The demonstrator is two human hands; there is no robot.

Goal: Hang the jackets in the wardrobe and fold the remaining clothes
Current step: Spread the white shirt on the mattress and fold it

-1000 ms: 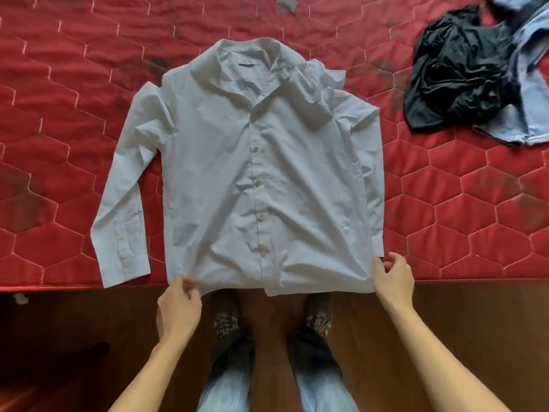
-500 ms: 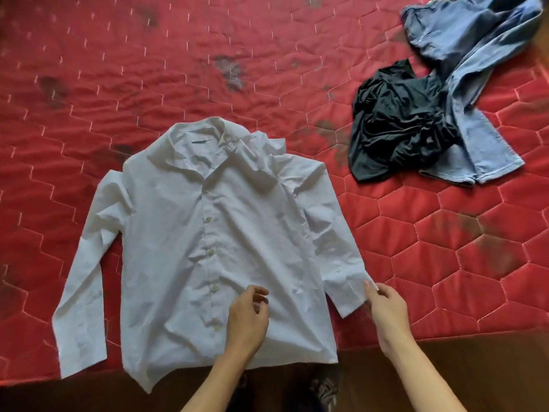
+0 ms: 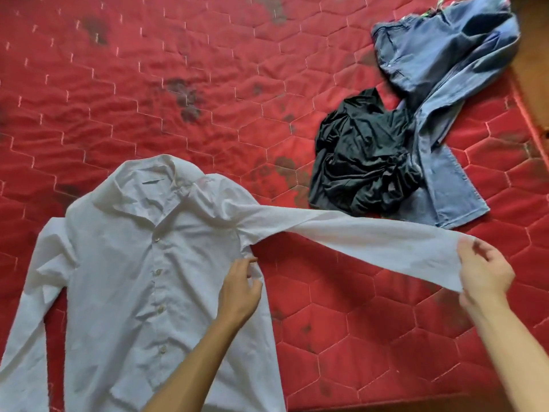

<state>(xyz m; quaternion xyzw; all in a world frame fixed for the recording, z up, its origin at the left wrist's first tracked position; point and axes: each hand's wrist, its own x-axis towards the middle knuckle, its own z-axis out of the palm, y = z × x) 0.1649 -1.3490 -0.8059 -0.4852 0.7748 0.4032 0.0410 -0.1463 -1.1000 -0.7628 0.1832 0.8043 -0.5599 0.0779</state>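
White button-front cotton shirt (image 3: 133, 278) is laid face up and buttoned on the near left of the red hexagon-quilted mattress (image 3: 178, 84); no fold is made yet. Its side seam below the armpit is pinched by the curled fingers of the left hand (image 3: 237, 292). One long sleeve (image 3: 356, 239) is held stretched over the mattress's middle, its cuff gripped in the right hand (image 3: 484, 278). A crumpled black garment (image 3: 362, 162) and blue denim jeans (image 3: 439, 69), touching at the mattress's far right, are judged left to fold. No jackets or wardrobe are seen. Bare mattress is left beyond the collar; the mattress's near edge (image 3: 386, 407) lies close to the hem.
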